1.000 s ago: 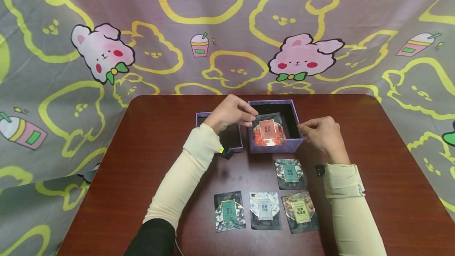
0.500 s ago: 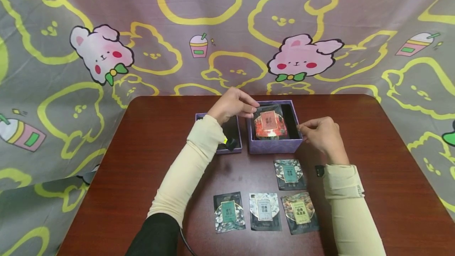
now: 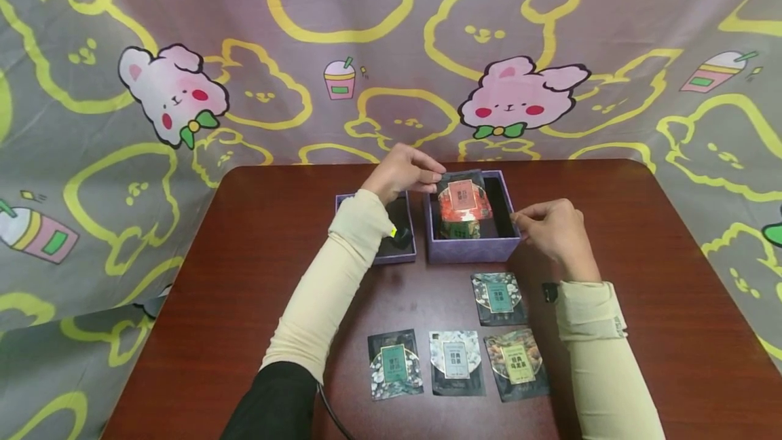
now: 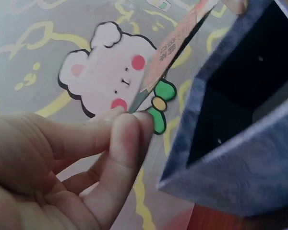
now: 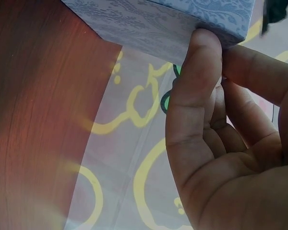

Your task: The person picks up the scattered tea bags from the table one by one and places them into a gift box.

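Note:
My left hand (image 3: 404,174) pinches the upper left corner of a black tea sachet with a red label (image 3: 462,197) between thumb and fingers. The sachet is tilted over the opening of a purple patterned box (image 3: 473,250); in the left wrist view the red tea sachet (image 4: 170,57) shows nearly edge-on beside the box wall. Inside the box, below it, part of another sachet with a green label (image 3: 461,230) is visible. My right hand (image 3: 557,231) grips the box's right side near the rim, with the thumb on the patterned wall (image 5: 149,28) in the right wrist view.
The purple-rimmed box lid (image 3: 394,259) lies left of the box, partly behind my left arm. Nearer me on the brown table (image 3: 244,277) are several sachets: green (image 3: 497,299), another green (image 3: 395,364), white (image 3: 456,363) and yellow-labelled (image 3: 517,364). A patterned curtain (image 3: 391,19) stands behind.
My left hand has moved up and away from me with the red sachet, from the box's front wall to its far side. The green-labelled sachet inside is now uncovered. My right hand stays at the box.

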`<control>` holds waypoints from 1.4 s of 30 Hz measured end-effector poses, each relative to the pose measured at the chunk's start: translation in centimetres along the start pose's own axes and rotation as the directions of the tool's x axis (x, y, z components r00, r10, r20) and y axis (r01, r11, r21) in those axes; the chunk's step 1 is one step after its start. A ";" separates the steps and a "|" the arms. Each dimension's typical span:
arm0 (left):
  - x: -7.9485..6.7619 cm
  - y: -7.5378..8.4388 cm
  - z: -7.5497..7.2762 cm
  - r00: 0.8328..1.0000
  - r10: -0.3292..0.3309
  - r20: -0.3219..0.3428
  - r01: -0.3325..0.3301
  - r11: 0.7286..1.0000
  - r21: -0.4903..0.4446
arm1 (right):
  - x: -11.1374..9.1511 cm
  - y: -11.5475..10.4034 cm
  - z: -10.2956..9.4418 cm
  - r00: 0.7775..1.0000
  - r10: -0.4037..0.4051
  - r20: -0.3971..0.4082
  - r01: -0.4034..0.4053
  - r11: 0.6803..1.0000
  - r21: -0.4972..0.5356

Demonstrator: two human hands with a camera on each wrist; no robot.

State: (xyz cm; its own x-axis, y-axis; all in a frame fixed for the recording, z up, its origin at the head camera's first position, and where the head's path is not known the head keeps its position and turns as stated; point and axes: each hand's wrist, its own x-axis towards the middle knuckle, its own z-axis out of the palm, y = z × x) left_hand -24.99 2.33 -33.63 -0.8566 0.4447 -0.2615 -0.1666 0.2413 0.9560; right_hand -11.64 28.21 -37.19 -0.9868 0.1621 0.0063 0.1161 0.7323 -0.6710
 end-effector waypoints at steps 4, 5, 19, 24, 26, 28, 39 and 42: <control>0.0 -0.5 -0.2 0.999 0.028 -0.024 -0.027 0.998 0.053 | 0.0 -0.1 0.0 1.000 0.000 0.002 0.000 1.000 0.003; 0.0 -0.6 -0.2 0.999 0.038 -0.029 -0.036 0.997 0.065 | 0.0 -0.1 0.0 1.000 0.004 0.003 -0.004 1.000 0.004; -1.3 -0.9 0.7 0.999 0.043 0.020 -0.043 0.999 -0.001 | -0.1 0.0 0.1 1.000 0.019 -0.001 -0.019 1.000 0.014; -2.0 -1.3 1.4 0.998 0.036 0.045 -0.036 0.999 0.014 | -0.1 0.1 0.0 1.000 0.006 0.002 -0.006 1.000 0.003; -2.2 -1.4 1.6 0.998 0.037 0.043 -0.038 0.999 0.023 | -0.1 0.1 0.0 1.000 0.004 0.007 -0.004 1.000 0.002; -2.5 -1.6 1.7 0.998 0.044 0.038 -0.045 0.999 0.024 | -0.1 0.1 0.0 1.000 0.003 0.007 -0.003 1.000 0.002; -5.7 -3.2 4.5 0.984 0.114 0.135 -0.127 0.988 0.093 | -0.1 0.1 0.1 1.000 0.019 0.016 -0.020 1.000 0.011; -6.2 -3.6 5.1 0.980 0.143 0.141 -0.156 0.984 0.085 | -0.1 0.2 0.1 1.000 0.018 0.013 -0.018 1.000 0.007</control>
State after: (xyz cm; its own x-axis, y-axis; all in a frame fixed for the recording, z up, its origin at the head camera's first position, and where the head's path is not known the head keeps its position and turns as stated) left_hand -16.63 3.11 -36.10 -0.7942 0.5917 -0.1383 0.0109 0.2415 0.9703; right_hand -11.51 28.27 -37.37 -0.9859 0.1665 -0.0156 0.1331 0.7249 -0.6759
